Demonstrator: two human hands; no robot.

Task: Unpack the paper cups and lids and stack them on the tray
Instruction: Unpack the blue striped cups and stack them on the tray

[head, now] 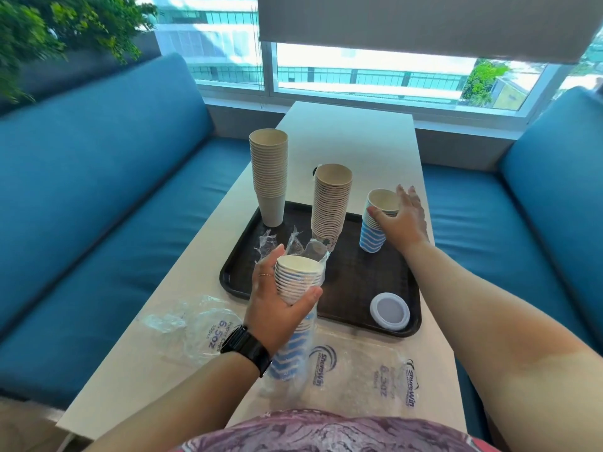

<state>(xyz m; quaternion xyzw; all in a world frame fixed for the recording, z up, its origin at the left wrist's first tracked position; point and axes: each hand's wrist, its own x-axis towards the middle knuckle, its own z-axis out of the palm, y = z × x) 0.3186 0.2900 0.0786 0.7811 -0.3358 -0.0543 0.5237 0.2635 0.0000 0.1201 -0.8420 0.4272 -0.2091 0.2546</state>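
Lower part of wrapped cup stack point(295, 324) masked by left hand point(277, 308) and crinkled plastic; small print on wrappers point(378, 380) at bench's near edge illegible; near bench corners cut off.

On the dark tray point(346, 282) we see two tall upright stacks of plain paper cups point(269, 172), point(331, 203), a short blue-striped stack point(375, 223) at its right edge, and white lids point(390, 311) stacked at its near right corner. Another blue-striped stack point(295, 308), half in its plastic sleeve point(287, 376), tilts above the near edge.

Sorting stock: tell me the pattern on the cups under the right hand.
Blue and white wavy stripes on the cups, clearest in the head view.
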